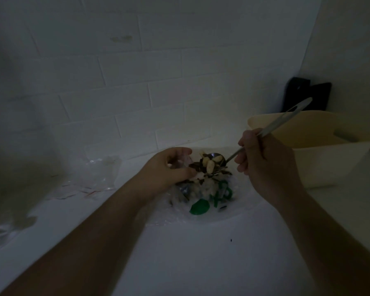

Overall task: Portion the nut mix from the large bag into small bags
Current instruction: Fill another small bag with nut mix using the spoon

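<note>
Head view, scooping step: right hand (pixel 263 161) is clamping its curled fingers round the handle of a spoon (pixel 265 131) loaded with nut mix (pixel 209 164), while left hand (pixel 171 165) is pinching the plastic rim of the large bag (pixel 203 197) lying on the white counter (pixel 179 253). Spoon's long axis is running from bowl at lower left, above the bag mouth, to handle tip at upper right. Next move, by judgement, is calling for a level carry to the small bags (pixel 96 176) lying left.

Nut-laden spoon (pixel 215 162) above large bag (pixel 203 195)
</note>
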Demonstrator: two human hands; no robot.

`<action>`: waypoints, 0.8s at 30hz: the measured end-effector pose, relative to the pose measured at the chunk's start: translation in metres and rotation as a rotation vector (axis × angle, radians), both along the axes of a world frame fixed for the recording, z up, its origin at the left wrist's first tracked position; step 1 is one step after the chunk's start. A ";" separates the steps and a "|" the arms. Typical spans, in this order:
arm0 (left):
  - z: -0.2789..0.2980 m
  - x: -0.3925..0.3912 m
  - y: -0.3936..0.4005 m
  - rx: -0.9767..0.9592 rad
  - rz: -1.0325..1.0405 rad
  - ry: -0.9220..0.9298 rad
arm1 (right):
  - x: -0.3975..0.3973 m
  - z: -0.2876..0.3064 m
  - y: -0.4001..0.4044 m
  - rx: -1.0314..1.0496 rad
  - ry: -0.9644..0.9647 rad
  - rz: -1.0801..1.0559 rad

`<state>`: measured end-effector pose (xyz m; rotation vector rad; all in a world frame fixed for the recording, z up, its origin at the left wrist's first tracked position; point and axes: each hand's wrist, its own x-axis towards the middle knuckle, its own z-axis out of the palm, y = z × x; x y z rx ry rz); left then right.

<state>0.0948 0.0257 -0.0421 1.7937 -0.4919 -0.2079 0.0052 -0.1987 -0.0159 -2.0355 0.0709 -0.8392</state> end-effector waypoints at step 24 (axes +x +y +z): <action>-0.006 -0.011 -0.027 0.511 0.158 -0.265 | -0.007 0.009 0.010 -0.274 -0.117 -0.018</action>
